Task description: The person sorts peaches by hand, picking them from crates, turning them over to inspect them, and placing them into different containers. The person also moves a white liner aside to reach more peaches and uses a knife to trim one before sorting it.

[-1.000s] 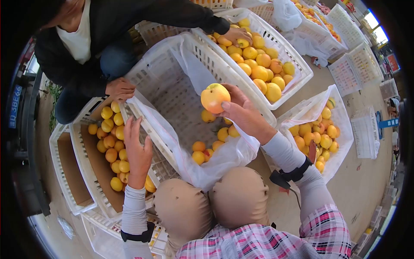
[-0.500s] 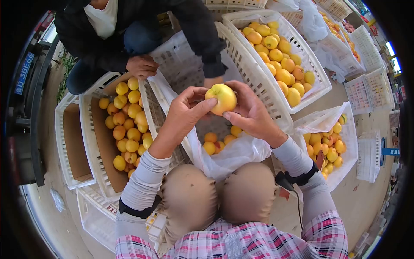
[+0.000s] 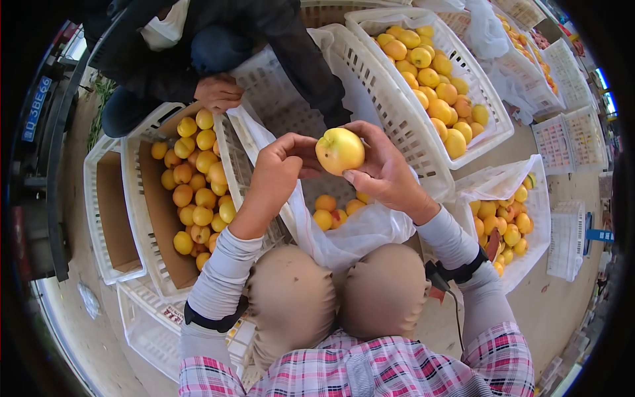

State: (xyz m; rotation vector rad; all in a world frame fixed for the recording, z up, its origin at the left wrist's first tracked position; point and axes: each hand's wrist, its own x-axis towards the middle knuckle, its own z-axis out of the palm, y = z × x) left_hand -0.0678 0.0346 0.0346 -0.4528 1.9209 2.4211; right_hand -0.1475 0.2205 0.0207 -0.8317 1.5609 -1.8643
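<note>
A yellow-green fruit point(image 3: 340, 151) with a small dark spot is held up over a white crate lined with plastic point(image 3: 324, 248), where several orange-yellow fruits point(image 3: 325, 212) lie. My right hand point(image 3: 387, 175) grips the fruit from its right side, thumb beneath it. My left hand point(image 3: 281, 169) is at its left with fingers bent; the fingertips are partly hidden behind the fruit, and the thumb is off its face.
A crate of fruit with cardboard lining point(image 3: 155, 218) stands at left, beside an empty one point(image 3: 112, 218). More filled crates stand at upper right point(image 3: 486, 142) and right point(image 3: 539, 231). Opposite me a person in a dark jacket point(image 3: 264, 26) reaches into the middle crate.
My left thumb has come off the fruit's face and folded back, uncovering a dark spot. The other person's reaching hand has dropped out of sight behind my hands.
</note>
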